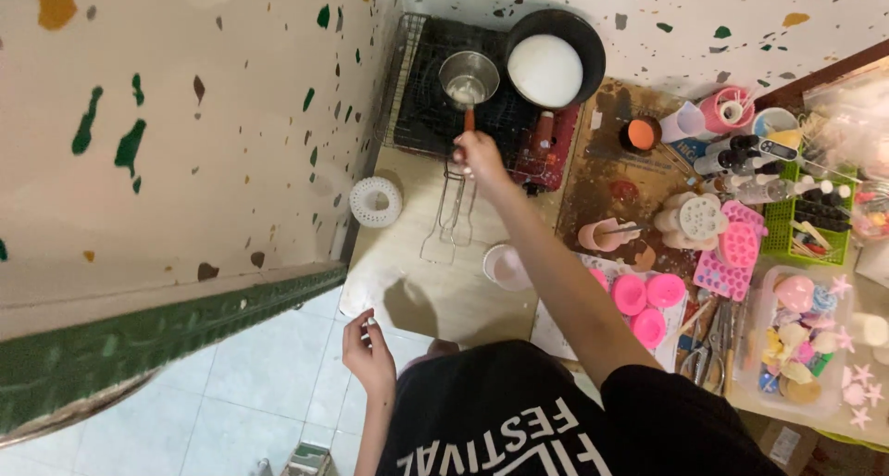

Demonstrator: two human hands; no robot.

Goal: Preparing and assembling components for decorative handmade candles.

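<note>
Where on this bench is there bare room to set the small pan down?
The right hand holds the small steel saucepan over the wire rack. Bare tan board lies between the white ring mould, the metal tongs and the near edge by the left hand. Right of the arm, pink moulds and bottles crowd everything.

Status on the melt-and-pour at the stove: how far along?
Done, by the look of it: the black pot holds a white mass and pink round moulds stand ready on the table. In hand: the right hand grips the orange handle of the small steel saucepan on the burner rack; the left hand hangs free. Left: pouring, since the moulds appear unfilled.
</note>
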